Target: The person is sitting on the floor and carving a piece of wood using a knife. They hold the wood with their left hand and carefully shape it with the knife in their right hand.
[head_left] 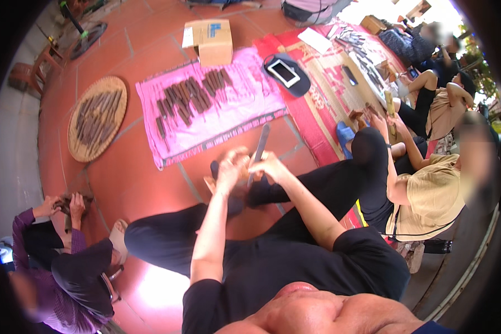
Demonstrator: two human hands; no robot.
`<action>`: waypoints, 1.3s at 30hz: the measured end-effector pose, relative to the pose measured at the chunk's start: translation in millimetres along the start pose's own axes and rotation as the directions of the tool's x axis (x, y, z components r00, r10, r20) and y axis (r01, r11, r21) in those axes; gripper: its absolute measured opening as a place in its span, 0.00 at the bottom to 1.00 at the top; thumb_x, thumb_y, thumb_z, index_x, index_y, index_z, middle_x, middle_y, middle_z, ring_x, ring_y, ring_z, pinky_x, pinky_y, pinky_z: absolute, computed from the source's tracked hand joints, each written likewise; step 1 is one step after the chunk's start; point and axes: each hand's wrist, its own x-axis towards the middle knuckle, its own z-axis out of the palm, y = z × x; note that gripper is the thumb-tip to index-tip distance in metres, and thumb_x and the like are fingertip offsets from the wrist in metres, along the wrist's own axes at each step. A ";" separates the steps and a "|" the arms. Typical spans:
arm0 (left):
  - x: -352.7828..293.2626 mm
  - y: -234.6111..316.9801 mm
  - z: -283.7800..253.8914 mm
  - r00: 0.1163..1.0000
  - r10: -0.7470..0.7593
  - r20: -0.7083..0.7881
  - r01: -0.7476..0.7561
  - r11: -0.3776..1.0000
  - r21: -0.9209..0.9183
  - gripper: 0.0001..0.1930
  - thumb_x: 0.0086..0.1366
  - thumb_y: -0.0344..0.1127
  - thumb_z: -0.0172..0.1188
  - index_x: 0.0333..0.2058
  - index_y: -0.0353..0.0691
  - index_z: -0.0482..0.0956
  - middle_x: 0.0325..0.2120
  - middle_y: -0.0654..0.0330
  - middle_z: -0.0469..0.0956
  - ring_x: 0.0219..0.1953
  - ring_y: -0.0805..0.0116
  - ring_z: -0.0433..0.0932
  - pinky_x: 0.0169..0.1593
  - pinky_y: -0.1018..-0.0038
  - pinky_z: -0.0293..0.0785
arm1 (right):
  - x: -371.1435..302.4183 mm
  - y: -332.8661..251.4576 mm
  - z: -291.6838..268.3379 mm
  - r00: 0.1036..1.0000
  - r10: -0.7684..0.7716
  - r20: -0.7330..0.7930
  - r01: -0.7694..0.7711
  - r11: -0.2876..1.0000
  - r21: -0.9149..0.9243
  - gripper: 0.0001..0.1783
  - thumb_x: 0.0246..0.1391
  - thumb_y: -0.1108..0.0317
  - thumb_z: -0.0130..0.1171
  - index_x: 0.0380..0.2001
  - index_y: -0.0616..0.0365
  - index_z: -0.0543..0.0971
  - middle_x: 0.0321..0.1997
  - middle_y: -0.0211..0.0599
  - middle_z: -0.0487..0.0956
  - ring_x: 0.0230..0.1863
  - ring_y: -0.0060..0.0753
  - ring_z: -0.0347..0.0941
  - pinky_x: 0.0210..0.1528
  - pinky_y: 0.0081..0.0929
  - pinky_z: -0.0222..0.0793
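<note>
In front of my crossed legs, my right hand (269, 166) is closed around a long, flat grey metal blade (262, 141). The blade points up and away, its rounded tip above my fingers and its lower end showing beneath them. Close beside it, my left hand (232, 168) has its fingers curled near the blade; what they grip is hard to make out. A small tan piece (209, 183) shows by the left wrist. Beyond both hands lies a pink cloth (167, 147) with several dark brown wooden pieces (186, 97) in rows.
A round woven tray (71, 136) of brown pieces sits at the left. Behind the cloth stands a cardboard box (216, 50). A dark cap (300, 75) with a white phone (283, 73) lies on the red mat (312, 125). Co-workers sit close at left and right.
</note>
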 end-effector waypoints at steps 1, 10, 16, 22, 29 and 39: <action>1.0 -4.9 -13.1 0.989 0.117 -0.093 -0.077 0.933 0.353 0.18 0.56 0.36 0.61 0.46 0.43 0.74 0.44 0.54 0.75 0.47 0.60 0.73 0.51 0.68 0.68 | -2.0 -3.9 1.4 0.992 -0.068 -0.108 0.072 0.997 0.040 0.06 0.37 0.78 0.63 0.22 0.59 0.77 0.17 0.30 0.75 0.16 0.17 0.68 0.17 0.15 0.61; -33.3 -13.0 -59.0 0.972 0.062 -0.225 0.140 0.617 0.775 0.28 0.52 0.43 0.64 0.52 0.46 0.70 0.48 0.54 0.70 0.52 0.54 0.67 0.55 0.62 0.63 | 18.4 35.0 -22.6 0.919 -0.121 -0.376 0.190 0.970 0.151 0.06 0.41 0.81 0.60 0.27 0.65 0.77 0.20 0.35 0.76 0.20 0.21 0.72 0.22 0.15 0.67; -32.9 -30.2 -54.3 0.965 0.001 -0.261 0.179 0.727 0.664 0.20 0.52 0.40 0.62 0.45 0.46 0.75 0.42 0.60 0.74 0.51 0.59 0.68 0.54 0.65 0.64 | 21.7 38.9 7.6 0.937 -0.141 -0.321 0.192 0.972 0.133 0.05 0.41 0.80 0.61 0.24 0.66 0.76 0.20 0.34 0.76 0.20 0.21 0.72 0.23 0.14 0.67; -35.9 -28.3 -55.1 0.974 0.024 -0.224 0.148 0.680 0.718 0.12 0.53 0.36 0.60 0.38 0.44 0.79 0.33 0.60 0.76 0.44 0.61 0.73 0.50 0.68 0.68 | 23.0 43.3 -6.1 0.883 -0.077 -0.464 0.134 0.987 0.091 0.04 0.40 0.78 0.62 0.23 0.65 0.77 0.20 0.35 0.77 0.20 0.21 0.73 0.22 0.14 0.65; -35.8 -26.4 -52.4 0.973 0.032 -0.230 0.153 0.658 0.737 0.10 0.52 0.35 0.59 0.35 0.44 0.79 0.33 0.59 0.76 0.43 0.61 0.73 0.48 0.67 0.68 | 26.2 43.4 -0.4 0.919 -0.106 -0.379 0.149 0.985 0.086 0.05 0.42 0.75 0.61 0.24 0.63 0.76 0.21 0.34 0.77 0.21 0.21 0.74 0.24 0.15 0.67; -35.8 -27.6 -51.7 0.967 0.040 -0.253 0.164 0.660 0.733 0.09 0.53 0.35 0.60 0.35 0.44 0.79 0.32 0.59 0.77 0.44 0.62 0.73 0.49 0.67 0.68 | 36.2 36.6 7.0 0.911 -0.102 -0.400 0.145 0.986 0.079 0.04 0.44 0.75 0.62 0.26 0.61 0.76 0.21 0.34 0.78 0.19 0.20 0.73 0.22 0.13 0.67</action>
